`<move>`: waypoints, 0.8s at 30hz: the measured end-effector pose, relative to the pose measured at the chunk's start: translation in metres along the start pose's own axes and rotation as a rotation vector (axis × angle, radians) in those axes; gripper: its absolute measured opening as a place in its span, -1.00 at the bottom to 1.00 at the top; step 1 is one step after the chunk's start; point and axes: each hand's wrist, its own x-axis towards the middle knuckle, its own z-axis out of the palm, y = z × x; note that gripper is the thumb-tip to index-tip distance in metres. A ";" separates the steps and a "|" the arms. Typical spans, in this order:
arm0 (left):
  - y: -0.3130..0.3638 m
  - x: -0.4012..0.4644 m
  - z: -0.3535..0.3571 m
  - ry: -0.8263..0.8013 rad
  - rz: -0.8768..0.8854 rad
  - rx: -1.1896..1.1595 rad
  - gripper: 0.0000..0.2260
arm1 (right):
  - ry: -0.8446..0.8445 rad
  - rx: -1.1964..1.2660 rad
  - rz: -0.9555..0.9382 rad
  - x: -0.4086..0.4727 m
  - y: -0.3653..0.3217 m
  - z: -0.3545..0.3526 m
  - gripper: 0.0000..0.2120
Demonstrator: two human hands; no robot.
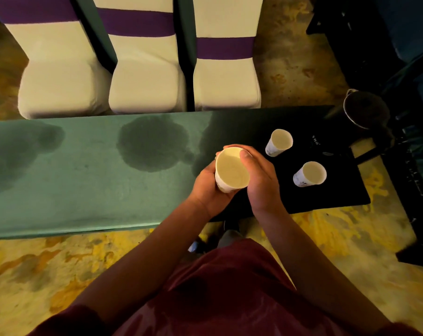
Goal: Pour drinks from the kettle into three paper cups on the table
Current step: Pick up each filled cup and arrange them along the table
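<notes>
A white paper cup (232,169) is held above the table's near edge, its empty inside facing me. My left hand (205,187) wraps its left side and bottom. My right hand (260,178) clasps its right side, thumb on the rim. Two more paper cups stand upright on a black mat (339,190): one farther back (279,141), one nearer to the right (311,174). Both look empty. A dark metal kettle (365,110) sits at the table's far right end, in shadow.
The table wears a green cloth (84,178) with several dark wet stains (154,143). Three white-covered chairs with purple bands (145,69) stand along the far side. Dark furniture (411,166) crowds the right edge. Patterned yellow carpet lies below.
</notes>
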 end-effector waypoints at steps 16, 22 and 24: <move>0.088 0.079 -0.004 0.162 0.034 0.092 -0.74 | -0.002 -0.115 0.064 0.097 0.031 0.047 -0.67; 0.115 0.121 -0.008 0.200 0.016 0.151 -0.77 | -0.023 -0.227 0.044 0.144 0.049 0.054 -0.73; 0.120 0.138 -0.011 0.226 -0.010 0.160 -0.77 | -0.031 -0.243 0.057 0.157 0.057 0.055 -0.76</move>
